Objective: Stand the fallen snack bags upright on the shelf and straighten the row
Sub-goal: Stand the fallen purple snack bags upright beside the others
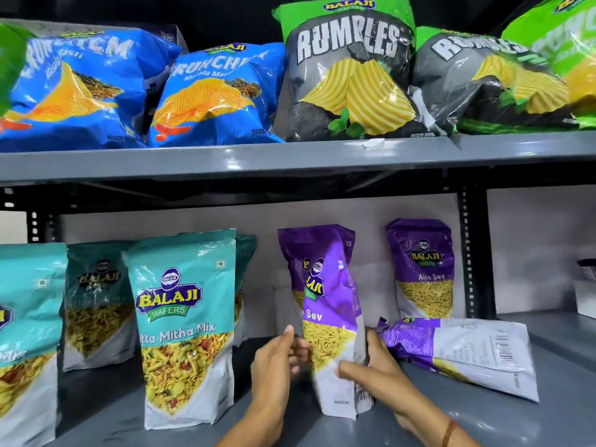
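A purple Aloo Sev bag [329, 304] stands upright on the lower grey shelf [561, 359], turned partly sideways. My right hand [375, 366] grips its lower right edge. My left hand [277, 359] is beside its left edge, fingers apart and blurred; whether it touches the bag is unclear. Another purple bag [467, 353] lies flat on the shelf just right of my right hand, barcode side up. A third purple bag [422, 269] stands upright at the back. Part of one more purple bag shows behind the held one.
Teal Khatta Mitha Mix bags [187, 321] stand in a row at the left of the lower shelf. The upper shelf [225, 162] carries blue Crunchem bags [213, 95] and grey-green Rumbles bags [351, 72], leaning. A black upright post [472, 253] stands at the right.
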Motion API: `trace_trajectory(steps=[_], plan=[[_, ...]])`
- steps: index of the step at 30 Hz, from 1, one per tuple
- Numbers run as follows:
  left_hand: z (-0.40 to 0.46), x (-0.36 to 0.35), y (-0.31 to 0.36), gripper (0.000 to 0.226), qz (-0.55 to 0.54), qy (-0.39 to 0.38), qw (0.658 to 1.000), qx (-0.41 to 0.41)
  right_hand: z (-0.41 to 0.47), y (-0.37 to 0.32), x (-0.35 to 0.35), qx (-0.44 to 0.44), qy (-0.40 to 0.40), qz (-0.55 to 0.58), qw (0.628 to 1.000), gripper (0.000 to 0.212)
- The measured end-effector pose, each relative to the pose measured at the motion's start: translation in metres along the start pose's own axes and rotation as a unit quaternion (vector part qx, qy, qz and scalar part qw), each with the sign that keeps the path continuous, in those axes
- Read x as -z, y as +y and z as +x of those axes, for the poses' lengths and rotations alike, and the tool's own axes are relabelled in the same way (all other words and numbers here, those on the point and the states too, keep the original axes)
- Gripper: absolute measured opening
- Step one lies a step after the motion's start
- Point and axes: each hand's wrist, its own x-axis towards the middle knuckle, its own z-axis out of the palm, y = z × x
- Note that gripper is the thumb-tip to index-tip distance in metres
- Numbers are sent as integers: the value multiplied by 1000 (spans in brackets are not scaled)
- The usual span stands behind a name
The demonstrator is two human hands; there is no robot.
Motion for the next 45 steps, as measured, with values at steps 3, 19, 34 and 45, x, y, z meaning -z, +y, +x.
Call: trace_trajectory(steps=[3,19,34,45], plan=[[16,7,-7,9,-11,11,1000,3,6,1,11,-43,-53,67,995,70],[10,4,-27,100,52,-116,992,-9,9,-1,29,-81,-55,113,989,31],[-72,-89,38,73,-65,-9,987,-145,1,-51,97,72,104,44,991,41],[-56,-214,-16,62,-143,-29,964,223,81,23,253,-25,58,-220,973,40]])
